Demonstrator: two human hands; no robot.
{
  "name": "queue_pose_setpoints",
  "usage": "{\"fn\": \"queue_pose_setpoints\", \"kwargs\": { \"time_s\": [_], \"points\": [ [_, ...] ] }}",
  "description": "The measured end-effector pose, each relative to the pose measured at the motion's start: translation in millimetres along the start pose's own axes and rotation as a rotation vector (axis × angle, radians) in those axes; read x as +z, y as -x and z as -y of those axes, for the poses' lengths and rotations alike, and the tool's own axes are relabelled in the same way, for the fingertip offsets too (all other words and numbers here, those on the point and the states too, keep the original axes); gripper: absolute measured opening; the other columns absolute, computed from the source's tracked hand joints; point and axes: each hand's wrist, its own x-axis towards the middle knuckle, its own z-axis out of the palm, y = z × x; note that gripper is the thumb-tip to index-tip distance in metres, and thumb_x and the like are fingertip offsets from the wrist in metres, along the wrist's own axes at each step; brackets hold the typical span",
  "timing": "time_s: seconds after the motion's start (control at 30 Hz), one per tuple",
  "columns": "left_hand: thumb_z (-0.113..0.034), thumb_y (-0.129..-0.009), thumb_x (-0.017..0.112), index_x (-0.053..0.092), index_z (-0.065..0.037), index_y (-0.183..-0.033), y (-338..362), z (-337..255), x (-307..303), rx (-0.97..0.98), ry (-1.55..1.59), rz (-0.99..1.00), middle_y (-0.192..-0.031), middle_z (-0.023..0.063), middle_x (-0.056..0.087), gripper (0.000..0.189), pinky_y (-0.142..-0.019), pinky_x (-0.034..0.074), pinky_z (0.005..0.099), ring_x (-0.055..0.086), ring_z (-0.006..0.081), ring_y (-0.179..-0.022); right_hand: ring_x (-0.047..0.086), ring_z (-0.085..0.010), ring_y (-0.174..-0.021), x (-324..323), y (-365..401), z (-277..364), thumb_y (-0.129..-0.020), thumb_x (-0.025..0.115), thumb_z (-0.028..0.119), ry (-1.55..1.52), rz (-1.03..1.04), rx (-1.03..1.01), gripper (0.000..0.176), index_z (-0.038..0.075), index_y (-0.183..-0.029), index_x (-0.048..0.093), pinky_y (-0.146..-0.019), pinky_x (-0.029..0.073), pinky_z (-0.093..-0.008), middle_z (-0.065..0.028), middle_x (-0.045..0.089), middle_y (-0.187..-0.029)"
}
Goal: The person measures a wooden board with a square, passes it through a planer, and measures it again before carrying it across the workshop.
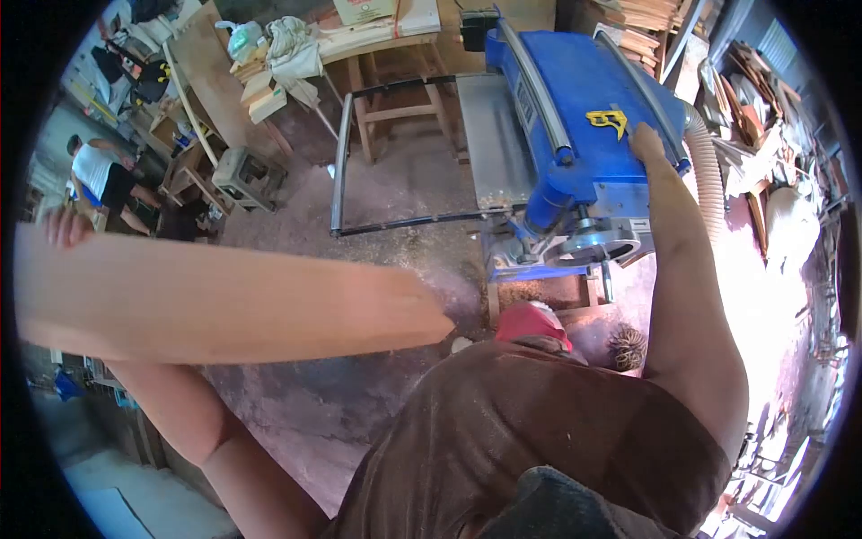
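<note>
One board [206, 301] is showing. One blue machine [584, 81] is carrying two metal rollers [536, 81], along its left and right edges, one yellow tool [608, 122] toward the right edge, and one handwheel [593, 248] at its near edge.

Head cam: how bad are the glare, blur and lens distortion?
Head view: fisheye, black at both sides and the corners; the table edge bows. Head view, right: floor blown out white, detail lost. Head view, left: board and left hand look soft, possibly motion blur. Head view, upper middle: blue machine fairly crisp, outline readable.
</note>
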Motion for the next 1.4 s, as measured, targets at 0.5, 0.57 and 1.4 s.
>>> {"fn": "queue_pose_setpoints", "kwargs": {
  "time_s": [0.5, 0.57, 1.4],
  "points": [
    [-0.017, -0.095, 0.041, 0.05, -0.007, -0.106, 117.0, -6.3, -279.7, -0.024, -0.412, -0.61, -0.101, 0.0119, 0.054, 0.017, -0.1, 0.043, 0.0507, 0.055, 0.0292, -0.104, 0.053, -0.0337, -0.116, 1.2, -74.4, 282.3, -0.083, 0.068, 0.025, -0.258, -0.255, -0.826, 0.043, 0.004, -0.118, 0.059, -0.101, 0.041, -0.0419, -0.0182, 0.059, -0.121],
    [-0.016, -0.095, 0.042, 0.048, -0.007, -0.105, 126.3, 3.4, -316.2, -0.044, -0.47, -0.709, -0.099, 0.0115, 0.052, 0.015, -0.096, 0.043, 0.0498, 0.053, 0.0287, -0.1, 0.054, -0.035, -0.114, 23.2, -88.5, 328.9, -0.083, 0.067, 0.024, -0.129, -0.064, -0.775, 0.043, 0.002, -0.119, 0.058, -0.1, 0.042, -0.0403, -0.0187, 0.059, -0.12],
    [-0.036, -0.098, 0.044, 0.048, -0.004, -0.093, -51.3, 265.7, -395.9, -0.305, 0.096, -0.264, -0.071, 0.0114, 0.051, 0.033, -0.054, 0.045, 0.0362, 0.049, 0.0214, -0.056, 0.031, -0.0389, -0.138, 203.3, -187.8, 528.3, -0.094, 0.046, 0.025, 0.092, -0.226, -0.702, 0.046, -0.003, -0.131, 0.049, -0.112, 0.025, -0.0505, -0.024, 0.042, -0.141]
  ]
}}
